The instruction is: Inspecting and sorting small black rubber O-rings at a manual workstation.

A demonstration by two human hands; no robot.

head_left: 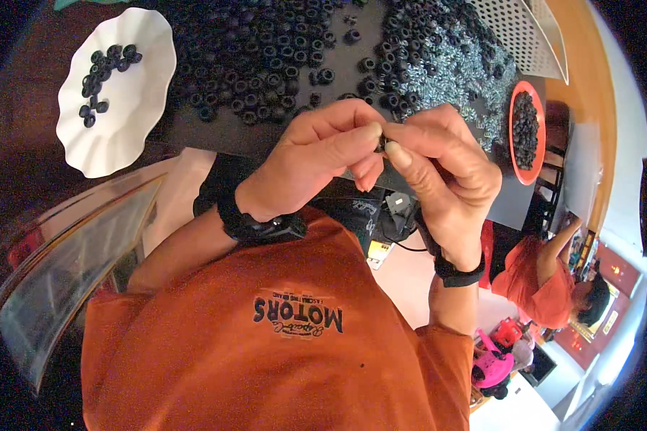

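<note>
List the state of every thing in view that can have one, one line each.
left hand: fingers pinched on a small black part, against the right hand
right hand: fingertips pinched on the same part
small black part: held between both hands, mostly hidden
white plate: holds a few black rings
orange dish: filled with black rings
black rings: loose in a spread heap
silvery pieces: loose in a heap

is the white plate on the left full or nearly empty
Nearly empty: the white plate holds only a small cluster of black rings near its top, the rest bare.
</note>
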